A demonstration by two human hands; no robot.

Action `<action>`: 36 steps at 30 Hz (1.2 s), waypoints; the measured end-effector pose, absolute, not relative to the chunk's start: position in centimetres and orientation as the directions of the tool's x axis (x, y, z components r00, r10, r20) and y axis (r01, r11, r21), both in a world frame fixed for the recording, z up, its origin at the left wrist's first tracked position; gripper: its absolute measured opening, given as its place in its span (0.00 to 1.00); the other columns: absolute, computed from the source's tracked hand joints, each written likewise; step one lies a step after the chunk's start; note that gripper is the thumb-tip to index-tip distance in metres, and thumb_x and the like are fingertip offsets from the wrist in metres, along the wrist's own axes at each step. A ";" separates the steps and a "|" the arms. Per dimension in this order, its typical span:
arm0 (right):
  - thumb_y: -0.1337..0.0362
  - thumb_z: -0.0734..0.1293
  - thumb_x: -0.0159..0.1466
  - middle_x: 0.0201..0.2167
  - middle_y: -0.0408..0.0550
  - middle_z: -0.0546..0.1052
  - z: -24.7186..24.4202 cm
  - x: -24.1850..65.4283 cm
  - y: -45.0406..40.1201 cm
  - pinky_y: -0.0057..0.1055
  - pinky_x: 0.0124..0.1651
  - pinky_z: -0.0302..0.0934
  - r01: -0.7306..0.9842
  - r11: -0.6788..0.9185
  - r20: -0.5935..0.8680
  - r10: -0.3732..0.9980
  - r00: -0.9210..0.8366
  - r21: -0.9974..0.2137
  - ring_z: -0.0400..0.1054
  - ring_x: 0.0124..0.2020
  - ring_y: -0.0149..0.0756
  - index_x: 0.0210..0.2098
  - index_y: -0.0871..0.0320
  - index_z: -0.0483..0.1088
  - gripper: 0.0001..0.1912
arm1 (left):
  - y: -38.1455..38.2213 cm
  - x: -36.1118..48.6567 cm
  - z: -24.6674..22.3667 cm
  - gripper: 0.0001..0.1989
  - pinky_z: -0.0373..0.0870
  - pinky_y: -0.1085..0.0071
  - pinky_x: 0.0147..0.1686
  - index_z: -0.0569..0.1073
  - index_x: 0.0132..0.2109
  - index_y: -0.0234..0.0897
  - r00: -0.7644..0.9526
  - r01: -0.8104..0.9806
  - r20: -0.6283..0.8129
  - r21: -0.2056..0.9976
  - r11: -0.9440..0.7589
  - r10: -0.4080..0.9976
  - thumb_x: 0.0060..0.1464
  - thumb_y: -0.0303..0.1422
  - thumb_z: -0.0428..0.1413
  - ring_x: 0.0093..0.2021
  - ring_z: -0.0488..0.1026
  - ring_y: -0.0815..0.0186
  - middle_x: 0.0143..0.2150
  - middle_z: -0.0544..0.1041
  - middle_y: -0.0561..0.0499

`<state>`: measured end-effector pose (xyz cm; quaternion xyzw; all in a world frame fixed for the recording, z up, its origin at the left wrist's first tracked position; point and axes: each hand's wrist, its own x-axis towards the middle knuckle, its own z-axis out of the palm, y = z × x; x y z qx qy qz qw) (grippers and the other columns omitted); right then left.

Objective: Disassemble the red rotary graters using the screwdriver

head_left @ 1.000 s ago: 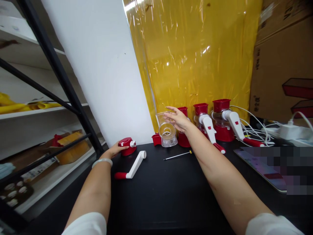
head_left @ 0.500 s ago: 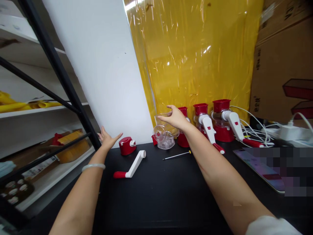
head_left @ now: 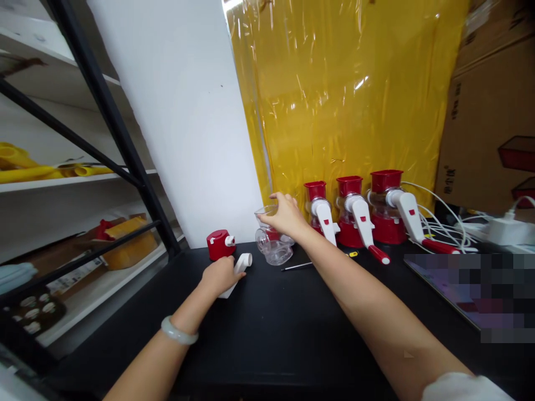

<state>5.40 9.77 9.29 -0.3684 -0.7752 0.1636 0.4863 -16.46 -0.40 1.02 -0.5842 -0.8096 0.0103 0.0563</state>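
Observation:
My right hand (head_left: 286, 216) grips the rim of a clear plastic body (head_left: 278, 252) with a round side opening, near the back of the black table. My left hand (head_left: 220, 277) is over a white crank handle (head_left: 244, 260), fingers closed around its arm; the handle's red grip is hidden. Just behind that hand sits a red base (head_left: 217, 245) with a white knob. A screwdriver (head_left: 297, 267) with a yellow end lies partly behind my right forearm.
Three assembled red-and-clear grinders (head_left: 318, 207) with white cranks stand at the back right. White cables (head_left: 449, 228), a charger (head_left: 501, 229) and a tablet (head_left: 443, 287) lie farther right. A black-framed shelf (head_left: 142, 178) rises at the left.
My left hand has come right and down onto the crank handle and closed. My right hand has closed on the clear body, which has shifted slightly toward me.

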 end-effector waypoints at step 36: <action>0.40 0.62 0.70 0.47 0.64 0.78 5.4 -3.7 9.5 0.47 0.53 0.59 0.728 0.667 0.570 0.665 -0.482 -0.162 0.71 0.53 0.51 0.45 0.62 0.82 0.32 | -1.3 -19.9 1.6 0.25 0.72 0.58 0.45 0.69 0.58 0.32 -0.541 0.840 0.296 0.237 0.488 0.787 0.65 0.47 0.46 0.53 0.81 0.42 0.52 0.81 0.29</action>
